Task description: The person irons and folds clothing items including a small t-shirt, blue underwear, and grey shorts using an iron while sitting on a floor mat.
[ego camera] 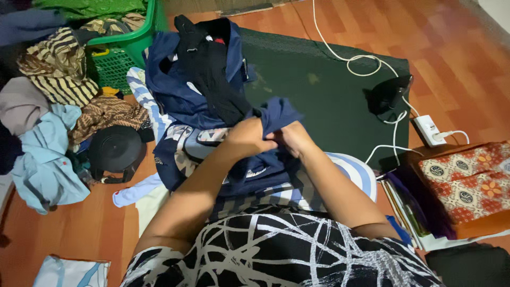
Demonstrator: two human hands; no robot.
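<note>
While bunching a navy-blue garment (276, 119) above the dark green ironing mat (329, 101), gripped it with both hands: left hand (245, 137) closed, fingers clamped on the cloth; right hand (294, 139) beside it, fingers pinched on the same fold. Held just in front of a heap of navy and black clothes (204, 74) (piled at the mat's near-left edge). Sat well apart from a black iron (390, 93) on the mat's right side, its white cord (345, 56) running to a white power strip (429, 130) on the wooden floor (451, 48). Green laundry basket (125, 50) seen at left, folded patterned fabrics (467, 183) at right.
</note>
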